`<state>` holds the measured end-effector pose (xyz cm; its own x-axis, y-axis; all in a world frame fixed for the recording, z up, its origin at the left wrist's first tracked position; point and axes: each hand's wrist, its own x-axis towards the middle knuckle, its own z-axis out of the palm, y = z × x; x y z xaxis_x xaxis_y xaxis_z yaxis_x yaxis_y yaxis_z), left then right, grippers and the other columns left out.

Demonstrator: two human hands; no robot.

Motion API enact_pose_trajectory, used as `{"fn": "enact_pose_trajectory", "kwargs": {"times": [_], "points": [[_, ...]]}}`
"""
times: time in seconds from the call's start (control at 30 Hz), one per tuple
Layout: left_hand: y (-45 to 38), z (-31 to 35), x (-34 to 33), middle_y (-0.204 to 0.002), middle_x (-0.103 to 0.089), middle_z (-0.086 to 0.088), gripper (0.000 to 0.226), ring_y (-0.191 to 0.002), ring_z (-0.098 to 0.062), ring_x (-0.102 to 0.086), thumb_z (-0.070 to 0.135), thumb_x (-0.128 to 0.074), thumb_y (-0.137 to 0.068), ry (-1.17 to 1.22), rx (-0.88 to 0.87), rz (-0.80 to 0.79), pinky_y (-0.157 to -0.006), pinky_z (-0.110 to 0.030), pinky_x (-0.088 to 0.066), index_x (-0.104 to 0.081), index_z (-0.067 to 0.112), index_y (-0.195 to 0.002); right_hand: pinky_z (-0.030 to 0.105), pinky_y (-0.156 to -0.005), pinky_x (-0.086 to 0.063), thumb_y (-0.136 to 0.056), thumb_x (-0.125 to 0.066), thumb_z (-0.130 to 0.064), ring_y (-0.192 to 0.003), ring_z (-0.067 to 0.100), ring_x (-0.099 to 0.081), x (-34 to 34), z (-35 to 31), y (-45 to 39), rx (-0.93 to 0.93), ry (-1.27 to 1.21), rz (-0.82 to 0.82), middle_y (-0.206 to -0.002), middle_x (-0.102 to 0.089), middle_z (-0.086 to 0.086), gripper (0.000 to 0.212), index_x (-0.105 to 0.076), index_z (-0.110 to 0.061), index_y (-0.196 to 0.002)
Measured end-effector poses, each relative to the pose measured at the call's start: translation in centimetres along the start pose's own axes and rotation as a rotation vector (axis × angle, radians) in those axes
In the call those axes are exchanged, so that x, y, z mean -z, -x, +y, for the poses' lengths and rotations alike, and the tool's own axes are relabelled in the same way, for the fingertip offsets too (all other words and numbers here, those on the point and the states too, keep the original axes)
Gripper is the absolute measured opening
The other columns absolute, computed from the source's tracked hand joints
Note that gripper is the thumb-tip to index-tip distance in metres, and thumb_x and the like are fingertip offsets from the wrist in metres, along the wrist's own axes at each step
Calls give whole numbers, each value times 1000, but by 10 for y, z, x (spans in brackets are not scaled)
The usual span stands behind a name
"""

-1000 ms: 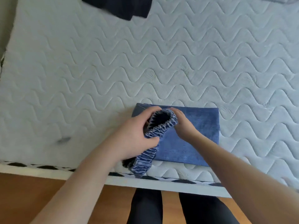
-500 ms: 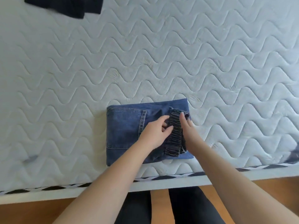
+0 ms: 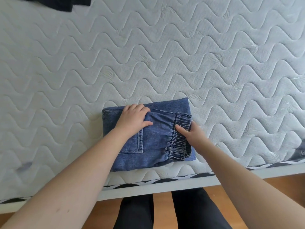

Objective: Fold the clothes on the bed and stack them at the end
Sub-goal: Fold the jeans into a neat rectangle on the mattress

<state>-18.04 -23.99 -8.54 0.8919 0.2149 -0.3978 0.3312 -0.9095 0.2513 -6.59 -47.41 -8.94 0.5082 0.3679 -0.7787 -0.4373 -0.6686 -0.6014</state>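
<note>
Folding is nearly done: we see one pair of jeans [image 3: 148,139] lying as a compact bundle on the mattress [image 3: 165,55], close to its near edge and directly ahead of the person. Its long axis runs left to right. The left hand [image 3: 133,119] rests on the bundle's far-left part, fingers curled loosely over a fold with the thumb pointing right — whether it grips or merely presses we cannot tell. The right hand [image 3: 189,134] lies at the right end, thumb on top of the gathered waistband [image 3: 179,139] and the other fingers hidden past the edge, so it seems to pinch that band.

Both hands are already on the bundle, one toward each end; any lift or slide would, we judge, go along the near edge.

Count: one pair of jeans, two hands, and one dark garment [image 3: 62,3] — well apart at the far left, partly cut off by the frame.
</note>
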Motion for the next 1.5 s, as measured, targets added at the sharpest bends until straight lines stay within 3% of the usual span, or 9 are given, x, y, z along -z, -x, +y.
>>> {"fn": "enact_pose_trajectory", "kwargs": {"times": [0.13, 0.3, 0.5, 0.63, 0.73, 0.83, 1.0, 1.33, 1.5], "points": [[-10, 4, -1, -118, -59, 2, 46, -117, -22, -51, 59, -48, -94, 3, 90, -17, -96, -39, -36, -57, 21, -118, 14, -64, -39, -79, -75, -51, -85, 4, -59, -14, -1, -2, 81, 196, 267, -97, -59, -17, 62, -43, -23, -125], [-12, -9, 0, -93, -63, 1, 54, -97, -24, -58, 72, -39, -89, -69, 144, -30, -81, -38, -38, -54, 20, -84, 30, -86, -47, -89, -64, -49, -102, 15, -63, -18, 2, -6, 147, 190, 305, -116, -66, -6, 64, -36, -29, -143], [-9, -11, -6, -98, -65, 0, 65, -97, -25, -58, 76, -35, -86, -177, 175, 30, -84, -39, -38, -59, 17, -99, 41, -108, -32, -88, -66, -49, -127, 26, -43, -15, -7, -10, 240, 633, 512, -139, -43, 6, 77, -27, -25, -150], [2, 3, -16, -101, -63, -4, 37, -94, -27, -58, 43, -66, -89, -95, 35, 383, -86, -41, -42, -61, 13, -111, 41, -119, -18, -91, -55, -10, -143, 27, -32, -44, -12, -4, 588, 899, 550, -154, -37, 7, 65, -31, -13, -152], [16, 11, -31, -128, -59, -12, 41, -121, -30, -54, 22, -60, -93, -1, -42, 541, -108, -45, -38, -57, 6, -130, 44, -121, -19, -94, -50, -19, -145, 26, -31, -64, -9, -8, 710, 978, 462, -155, -37, 8, 58, -37, -7, -149], [44, 13, -51, -155, -37, -13, 52, -145, -27, -33, 22, -46, -100, 57, -67, 499, -119, -44, -27, -39, 4, -149, 40, -123, -9, -100, -42, -37, -149, 23, -21, -64, -7, -23, 623, 1070, 379, -160, -27, 5, 60, -30, -10, -153], [68, 5, -80, -164, -16, -8, 64, -151, -23, -17, 42, -36, -102, -129, -33, 296, -122, -45, -18, -21, 12, -156, 39, -123, -2, -100, -31, -45, -152, 19, -7, -59, -3, -44, 623, 1150, 311, -163, -17, 4, 66, -21, -12, -156], [56, 3, -90, -165, -7, -7, 67, -152, -22, -12, 48, -31, -102, -161, 28, 176, -123, -44, -12, -12, 16, -157, 38, -123, 7, -103, -29, -45, -152, 17, 5, -65, -6, -39, 548, 1241, 323, -165, -3, 4, 68, -8, -11, -157], [84, 21, -81, -166, -5, -8, 64, -152, -22, -9, 41, -30, -104, -42, 125, 291, -123, -45, -12, -11, 12, -158, 40, -123, -6, -101, -35, -38, -152, 18, -6, -76, 13, 6, 640, 1145, 408, -164, -11, 5, 64, -16, -11, -156]]}}
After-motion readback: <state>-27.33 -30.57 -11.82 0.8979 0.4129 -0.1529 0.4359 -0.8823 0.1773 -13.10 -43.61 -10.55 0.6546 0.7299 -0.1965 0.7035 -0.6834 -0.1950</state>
